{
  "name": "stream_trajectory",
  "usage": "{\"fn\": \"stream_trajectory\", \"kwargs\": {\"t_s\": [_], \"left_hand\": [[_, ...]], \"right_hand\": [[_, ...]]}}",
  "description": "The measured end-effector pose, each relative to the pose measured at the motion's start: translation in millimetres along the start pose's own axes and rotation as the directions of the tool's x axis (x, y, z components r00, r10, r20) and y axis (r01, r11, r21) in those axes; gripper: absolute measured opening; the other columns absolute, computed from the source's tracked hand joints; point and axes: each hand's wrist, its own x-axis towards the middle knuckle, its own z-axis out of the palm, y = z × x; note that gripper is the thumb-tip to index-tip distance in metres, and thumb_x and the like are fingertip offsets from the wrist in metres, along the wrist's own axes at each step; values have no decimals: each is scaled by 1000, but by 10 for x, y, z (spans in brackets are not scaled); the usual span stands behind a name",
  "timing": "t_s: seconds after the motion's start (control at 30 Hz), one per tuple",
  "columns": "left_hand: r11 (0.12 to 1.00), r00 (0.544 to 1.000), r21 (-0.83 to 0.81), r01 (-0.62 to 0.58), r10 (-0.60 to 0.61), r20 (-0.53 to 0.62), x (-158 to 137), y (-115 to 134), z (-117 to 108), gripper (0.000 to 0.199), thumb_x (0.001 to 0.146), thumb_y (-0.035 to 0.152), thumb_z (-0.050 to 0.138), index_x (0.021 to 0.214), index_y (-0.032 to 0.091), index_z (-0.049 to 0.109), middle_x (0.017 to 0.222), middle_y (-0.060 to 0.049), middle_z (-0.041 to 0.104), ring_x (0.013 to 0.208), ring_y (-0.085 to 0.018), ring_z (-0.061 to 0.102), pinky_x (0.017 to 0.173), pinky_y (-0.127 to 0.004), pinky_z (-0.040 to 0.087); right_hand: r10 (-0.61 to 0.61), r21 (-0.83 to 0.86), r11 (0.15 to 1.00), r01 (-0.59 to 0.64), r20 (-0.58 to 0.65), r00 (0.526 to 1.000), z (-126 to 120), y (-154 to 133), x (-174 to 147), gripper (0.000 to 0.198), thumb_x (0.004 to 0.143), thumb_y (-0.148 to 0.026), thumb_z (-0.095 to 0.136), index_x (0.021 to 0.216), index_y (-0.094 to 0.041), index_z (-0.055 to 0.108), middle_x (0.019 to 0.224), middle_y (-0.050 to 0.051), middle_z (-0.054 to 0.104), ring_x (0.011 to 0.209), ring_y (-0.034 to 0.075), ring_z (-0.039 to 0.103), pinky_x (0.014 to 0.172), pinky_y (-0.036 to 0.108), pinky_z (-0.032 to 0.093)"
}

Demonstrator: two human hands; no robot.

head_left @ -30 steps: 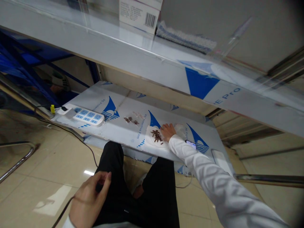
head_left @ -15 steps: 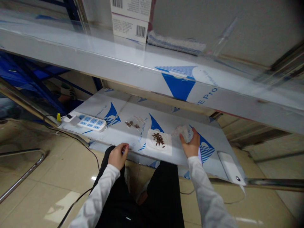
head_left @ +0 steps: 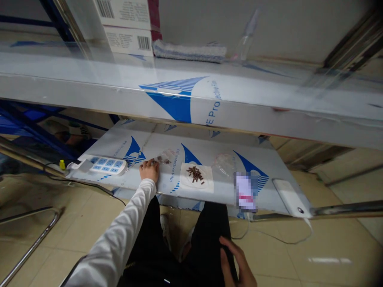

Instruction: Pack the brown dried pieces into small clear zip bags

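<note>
The bench [head_left: 221, 191] wears protective film [head_left: 185, 137] (printed with blue shapes [head_left: 191, 156]). A power strip [head_left: 109, 165] lies near its front-left corner; small clear packets [head_left: 166, 156] lie left of the middle; a paper square [head_left: 207, 183] lies near the front edge, crumpled clear plastic [head_left: 224, 163] farther right, a phone [head_left: 245, 191] at that edge, and a white device [head_left: 285, 194] by the front-right corner.

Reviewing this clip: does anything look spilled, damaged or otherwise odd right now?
Only the phone-like device, near the front edge of the lower shelf, looks odd: blocky squares cover it, probably image masking rather than damage. The brown pieces lie loosely heaped but within the white sheet, so nothing seems spilled.
</note>
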Motion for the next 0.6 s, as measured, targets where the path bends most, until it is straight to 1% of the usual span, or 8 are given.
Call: {"fn": "stream_trajectory", "kwargs": {"t_s": [0.17, 0.27, 0.4, 0.43, 0.47, 0.5, 0.53, 0.6], "left_hand": [[979, 994, -200, 50, -69, -86, -35, 49, -214, 17, 75, 25, 53, 80, 16, 66, 118, -16, 63, 117, -35, 47, 103, -52, 23], [926, 981, -360, 111, -161, -112, -176, 149, -434, 19, 75, 32, 49, 81, 17, 60, 109, -15, 66, 107, -31, 56, 98, -48, 34], [792, 983, -585, 175, -172, 61, -681, 421, -729, 25, 78, 38, 39, 72, 18, 53, 81, -9, 71, 77, -23, 66, 77, -39, 50], [727, 977, -652, 215, -152, 151, -841, 503, -793, 24, 77, 38, 40, 68, 19, 52, 77, -8, 70, 71, -22, 66, 72, -37, 51], [521, 934, -778, 352, -139, 329, -999, 581, -850, 22, 74, 37, 45, 65, 18, 51, 74, -8, 70, 69, -22, 66, 71, -37, 51], [327, 873, -811, 484, -112, 475, -1149, 653, -898, 21, 71, 37, 49, 66, 18, 54, 71, -7, 69, 67, -22, 65, 71, -37, 52], [202, 809, -786, 584, -78, 582, -1285, 713, -936, 20, 69, 37, 54, 67, 17, 57, 69, -7, 69, 66, -22, 65, 67, -35, 51], [47, 702, -701, 712, -21, 712, -1505, 794, -981, 20, 66, 34, 60, 73, 15, 62, 73, -8, 70, 68, -22, 65, 65, -34, 51]], "right_hand": [[-51, 23, 999, 48, 122, 991, -138, -148, 404, 29, 84, -40, 56, 104, -23, 66, 110, 8, 67, 105, 25, 61, 92, 39, 49], [-65, 64, 997, 53, 197, 978, -40, -172, 475, 28, 84, -38, 57, 104, -22, 66, 109, 9, 68, 104, 25, 62, 91, 38, 51], [-5, 210, 976, -57, 282, 959, 246, -378, 510, 34, 83, -37, 59, 113, -22, 62, 116, 10, 65, 106, 24, 61, 92, 38, 50], [17, 275, 956, -105, 304, 953, 327, -479, 535, 39, 82, -37, 60, 119, -22, 59, 118, 10, 64, 106, 24, 61, 91, 38, 50], [37, 348, 924, -160, 336, 941, 406, -592, 566, 45, 82, -38, 61, 124, -22, 55, 120, 11, 63, 106, 23, 61, 90, 37, 51], [50, 422, 879, -222, 381, 923, 479, -708, 601, 50, 82, -39, 61, 127, -22, 52, 119, 11, 63, 103, 22, 62, 89, 37, 52], [51, 482, 829, -285, 441, 896, 546, -820, 636, 51, 81, -40, 62, 127, -21, 53, 115, 11, 66, 99, 22, 64, 86, 36, 53], [49, 542, 743, -393, 541, 840, 647, -1003, 682, 42, 78, -41, 65, 113, -18, 63, 98, 9, 71, 86, 21, 67, 80, 35, 54]]}}
